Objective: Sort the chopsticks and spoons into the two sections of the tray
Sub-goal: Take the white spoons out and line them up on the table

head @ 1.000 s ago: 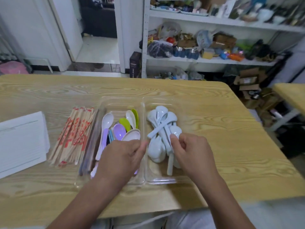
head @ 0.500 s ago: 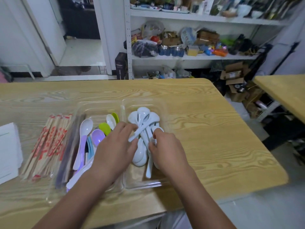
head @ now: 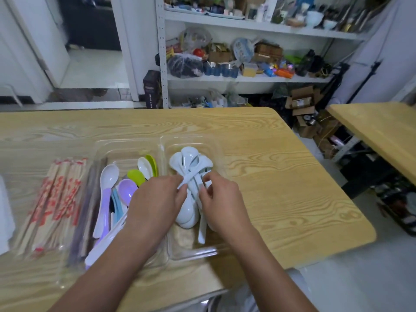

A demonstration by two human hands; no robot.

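Note:
A clear plastic tray [head: 191, 252] with two sections lies on the wooden table [head: 281, 188]. Its right section holds several pale blue soup spoons [head: 191, 161]. Coloured plastic spoons [head: 108, 176] fill the left section, white, purple and green among them. Wrapped chopsticks [head: 56, 199] lie in a bundle on the table left of the tray. My left hand [head: 155, 203] pinches the handle of a pale blue spoon over the divider. My right hand [head: 222, 201] has its fingers curled among the handles of the pale blue spoons.
White paper [head: 4, 212] shows at the left edge. The table's right edge drops off near a second wooden table [head: 382, 131]. Cluttered shelves [head: 247, 52] and cardboard boxes [head: 304, 104] stand behind.
The view has shifted, so the tray sits further left in frame. My left hand has moved from the left section across to the pale blue spoons and taken a handle.

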